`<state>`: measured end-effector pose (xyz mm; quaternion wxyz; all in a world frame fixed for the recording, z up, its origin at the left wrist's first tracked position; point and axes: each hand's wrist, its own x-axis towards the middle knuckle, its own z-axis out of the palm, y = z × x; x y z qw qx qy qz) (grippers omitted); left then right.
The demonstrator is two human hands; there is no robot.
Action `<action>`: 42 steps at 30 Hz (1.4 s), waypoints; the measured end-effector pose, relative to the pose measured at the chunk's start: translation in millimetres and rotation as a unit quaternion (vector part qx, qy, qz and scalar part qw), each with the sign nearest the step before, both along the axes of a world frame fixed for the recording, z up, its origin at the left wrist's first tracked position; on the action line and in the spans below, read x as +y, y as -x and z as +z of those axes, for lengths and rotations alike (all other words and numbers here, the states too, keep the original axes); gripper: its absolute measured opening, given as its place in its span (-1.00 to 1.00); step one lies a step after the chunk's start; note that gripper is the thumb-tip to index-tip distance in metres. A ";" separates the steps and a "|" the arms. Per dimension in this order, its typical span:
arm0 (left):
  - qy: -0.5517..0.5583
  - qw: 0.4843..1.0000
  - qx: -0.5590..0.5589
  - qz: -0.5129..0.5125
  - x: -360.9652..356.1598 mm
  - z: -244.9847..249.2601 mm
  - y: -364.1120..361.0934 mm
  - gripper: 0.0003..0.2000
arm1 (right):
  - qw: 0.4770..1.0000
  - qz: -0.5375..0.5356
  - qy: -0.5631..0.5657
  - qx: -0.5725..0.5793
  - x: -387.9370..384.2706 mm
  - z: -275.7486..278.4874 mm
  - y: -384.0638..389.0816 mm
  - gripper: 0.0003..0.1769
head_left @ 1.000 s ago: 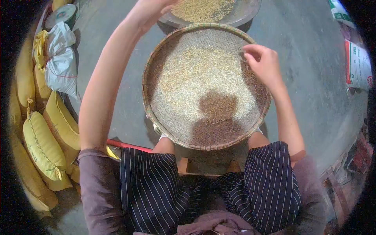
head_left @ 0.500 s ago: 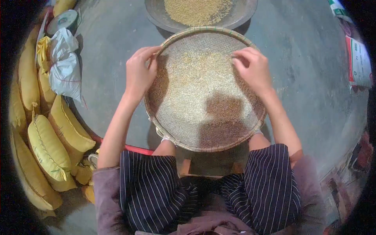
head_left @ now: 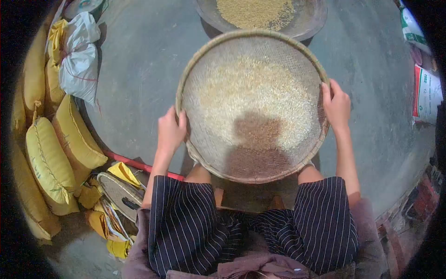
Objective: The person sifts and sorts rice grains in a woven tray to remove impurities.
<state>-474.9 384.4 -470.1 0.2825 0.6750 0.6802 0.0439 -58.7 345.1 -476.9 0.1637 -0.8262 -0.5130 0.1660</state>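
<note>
A round woven tray [head_left: 184, 69] spans the space above my knees, with pale grain [head_left: 251, 93] spread over its middle. My left hand [head_left: 171, 129] is closed on the tray's left rim, thumb on the inside edge. On the right rim, a little higher, my right hand [head_left: 336, 103] grips with its thumb inside too. Some fingers of both hands are hidden beneath the rim. A dark shadow falls across the grain near the tray's lower part.
Beyond the tray is a wide metal basin [head_left: 312, 23] of golden grain. Full yellow sacks [head_left: 50, 158] and a tied white bag [head_left: 80, 69] line the left. A smaller woven tray [head_left: 116, 190] lies at lower left, printed bags [head_left: 427, 93] at right.
Both hands have gone from above the tray's upper part to its side rims and taken hold. The tray has shifted slightly right, and its grain is spread differently.
</note>
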 end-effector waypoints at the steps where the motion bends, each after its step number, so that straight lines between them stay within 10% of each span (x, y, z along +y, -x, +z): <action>1: -0.047 0.999 0.014 0.006 6.3 1.9 -2.5 -0.76 | 1.000 0.001 0.002 -0.002 -3.2 -1.1 2.2 -0.65; 9: -0.191 0.981 -0.027 0.003 61.3 28.6 -1.1 -0.67 | 0.965 -0.106 -0.122 0.205 -27.2 -13.7 11.5 -0.56; 37: -0.097 0.987 -0.125 0.025 43.1 38.4 7.1 -0.72 | 0.972 -0.065 -0.144 0.173 -49.0 51.0 17.4 -0.68; 42: -0.215 0.970 -0.112 -0.021 29.6 38.1 -16.1 -0.77 | 0.946 -0.118 -0.213 0.215 -45.9 66.0 -4.1 -0.67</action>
